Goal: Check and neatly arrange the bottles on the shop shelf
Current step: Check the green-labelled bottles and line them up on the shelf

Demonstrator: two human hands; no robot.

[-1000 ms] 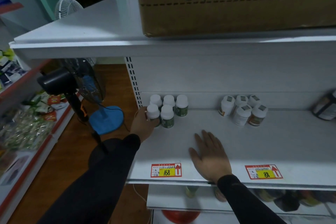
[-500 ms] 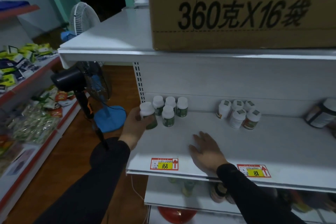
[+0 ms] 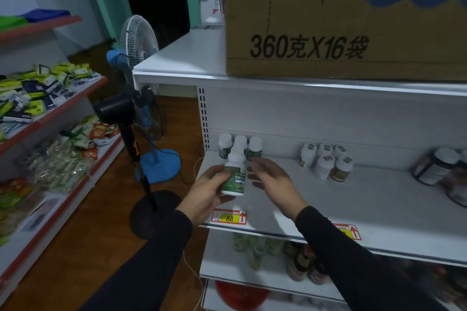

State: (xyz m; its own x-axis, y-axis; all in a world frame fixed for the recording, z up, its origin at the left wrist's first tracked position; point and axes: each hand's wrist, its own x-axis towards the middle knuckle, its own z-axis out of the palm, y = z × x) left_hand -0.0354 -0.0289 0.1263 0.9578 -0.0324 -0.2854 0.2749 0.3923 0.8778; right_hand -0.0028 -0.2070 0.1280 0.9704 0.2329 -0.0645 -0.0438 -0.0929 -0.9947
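Note:
My left hand [image 3: 206, 190] grips a white bottle with a green label [image 3: 235, 177] and holds it upright above the front of the white shelf [image 3: 353, 199]. My right hand [image 3: 271, 180] hovers just right of that bottle, fingers spread and loosely bent toward it, holding nothing. Behind the held bottle, several matching green-label bottles [image 3: 254, 147] stand in a cluster at the shelf's back left. A second cluster of white bottles with orange-brown labels [image 3: 324, 161] stands further right.
A large cardboard box [image 3: 341, 15] sits on the top shelf. Dark jars [image 3: 437, 166] stand at the far right of my shelf. Price tags [image 3: 228, 217] hang on the front edge. A standing fan with a blue base [image 3: 159, 161] and a black fan [image 3: 113, 110] stand in the aisle on the left.
My left hand lifted the green-label bottle off the shelf and brought it forward. My right hand rose from lying flat on the shelf and moved up beside the bottle.

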